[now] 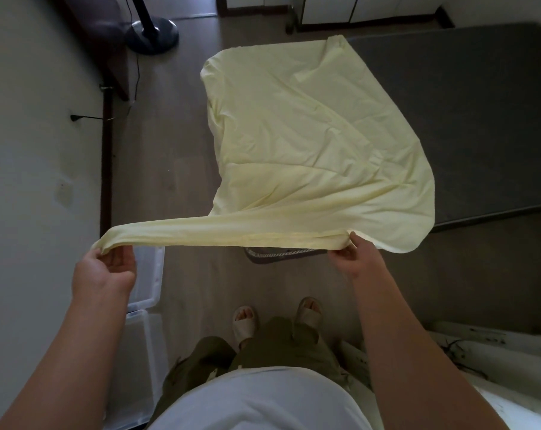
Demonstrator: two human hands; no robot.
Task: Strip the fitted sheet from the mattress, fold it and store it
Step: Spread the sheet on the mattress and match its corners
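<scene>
The pale yellow fitted sheet point(309, 135) lies folded over the left near part of the bare dark grey mattress point(467, 119). Its near edge is pulled off the mattress and stretched taut between my hands, above the floor. My left hand point(107, 268) pinches the gathered left end of that edge. My right hand point(353, 256) grips the right end, just off the mattress's near corner. A loose flap of sheet hangs past my right hand.
Clear plastic storage boxes point(145, 305) stand by the left wall near my left arm. A fan base point(151, 35) with a cord sits at the far left on the wood floor. A white ledge point(480, 367) is at the lower right. My feet in slippers stand below.
</scene>
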